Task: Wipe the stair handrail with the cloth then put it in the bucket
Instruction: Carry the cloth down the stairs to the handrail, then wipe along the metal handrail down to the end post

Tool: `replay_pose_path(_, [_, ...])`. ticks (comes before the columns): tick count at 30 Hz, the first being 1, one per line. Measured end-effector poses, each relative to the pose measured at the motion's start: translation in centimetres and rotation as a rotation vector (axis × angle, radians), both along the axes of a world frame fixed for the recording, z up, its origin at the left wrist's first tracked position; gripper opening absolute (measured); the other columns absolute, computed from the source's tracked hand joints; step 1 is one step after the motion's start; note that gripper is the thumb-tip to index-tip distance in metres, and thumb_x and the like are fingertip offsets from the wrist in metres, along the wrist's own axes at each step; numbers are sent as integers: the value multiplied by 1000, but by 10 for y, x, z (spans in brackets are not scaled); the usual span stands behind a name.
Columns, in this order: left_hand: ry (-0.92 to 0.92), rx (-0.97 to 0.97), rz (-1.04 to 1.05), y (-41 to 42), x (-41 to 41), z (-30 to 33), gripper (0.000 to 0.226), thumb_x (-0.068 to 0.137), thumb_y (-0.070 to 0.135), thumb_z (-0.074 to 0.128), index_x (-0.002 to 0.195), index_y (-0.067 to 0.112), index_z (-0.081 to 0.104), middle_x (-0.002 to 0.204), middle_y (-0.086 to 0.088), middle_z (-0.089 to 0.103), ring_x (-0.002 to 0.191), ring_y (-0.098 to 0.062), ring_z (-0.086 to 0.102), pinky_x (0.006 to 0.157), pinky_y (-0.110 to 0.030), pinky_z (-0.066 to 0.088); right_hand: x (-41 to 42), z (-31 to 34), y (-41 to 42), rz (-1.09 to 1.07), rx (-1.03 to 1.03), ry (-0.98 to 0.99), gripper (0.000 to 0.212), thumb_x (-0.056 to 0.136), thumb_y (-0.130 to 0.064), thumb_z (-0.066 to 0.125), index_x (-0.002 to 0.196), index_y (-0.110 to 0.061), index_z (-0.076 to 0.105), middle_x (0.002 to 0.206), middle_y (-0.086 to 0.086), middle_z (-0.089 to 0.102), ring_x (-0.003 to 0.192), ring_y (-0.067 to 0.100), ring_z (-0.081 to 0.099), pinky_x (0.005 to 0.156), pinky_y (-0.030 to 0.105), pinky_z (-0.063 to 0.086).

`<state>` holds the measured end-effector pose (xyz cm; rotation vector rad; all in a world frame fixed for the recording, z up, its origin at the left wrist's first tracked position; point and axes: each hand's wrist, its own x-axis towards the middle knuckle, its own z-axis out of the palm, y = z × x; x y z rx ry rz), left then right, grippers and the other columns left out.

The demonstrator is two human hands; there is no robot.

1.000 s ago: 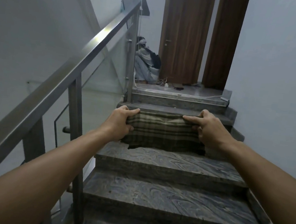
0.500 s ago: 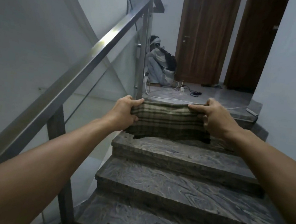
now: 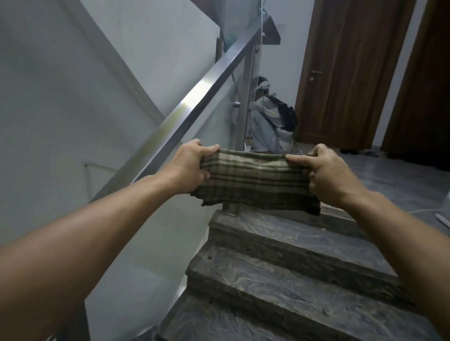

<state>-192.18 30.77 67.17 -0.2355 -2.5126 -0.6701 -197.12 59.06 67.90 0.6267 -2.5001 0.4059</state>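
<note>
Left hand (image 3: 191, 164) and right hand (image 3: 325, 178) gripping opposite ends of green-brown plaid cloth (image 3: 256, 182), stretching it right of brushed-steel handrail (image 3: 197, 103).

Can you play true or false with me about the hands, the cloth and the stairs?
1. Both hands hold the cloth. True: the left hand and the right hand each grip an end.
2. The cloth is plain white. False: it is striped green and brown.
3. The cloth is rubbing the handrail. False: it is held in the air beside it.
4. The handrail is shiny metal. True.
5. A bucket stands on the steps. False: no bucket shows.
</note>
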Motion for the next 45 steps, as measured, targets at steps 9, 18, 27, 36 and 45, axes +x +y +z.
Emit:
replay_pose_path(9, [34,-6,83,-9,-81,68,67,81,-1,66,141,17,44,113,-1,48,113,-22,49,104,-34,42,-92,77,-15,82,-21,36,40,92,-15,53,125,-35,58,105,6,44,98,25,47,89,47,49])
replay_pose_path(18, [9,31,252,-12,-166,135,66,81,0,66,140,19,45,105,0,45,109,-23,52,101,-32,43,-216,150,-37,160,45,89,44,90,-18,53,127,-41,55,104,5,43,98,24,42,91,43,44])
replay_pose_path(27, [29,-6,412,-30,-222,198,64,79,5,69,138,16,48,107,-8,51,107,-30,54,101,-37,44,-302,228,-83,227,22,129,37,92,-16,48,119,-36,64,106,5,43,98,23,40,95,41,39])
replay_pose_path(36, [49,-19,549,-62,-275,208,50,78,11,69,127,13,57,100,-10,46,101,-37,56,95,-40,47,-372,268,-158,248,100,193,31,91,-18,53,115,-31,68,111,7,45,105,27,41,98,43,37])
replay_pose_path(45, [-49,25,670,-65,-324,199,30,79,27,63,105,12,61,118,-16,50,115,-35,49,98,-41,43,-432,290,-226,216,256,353,25,91,-23,55,107,-32,73,116,6,48,108,27,43,93,43,39])
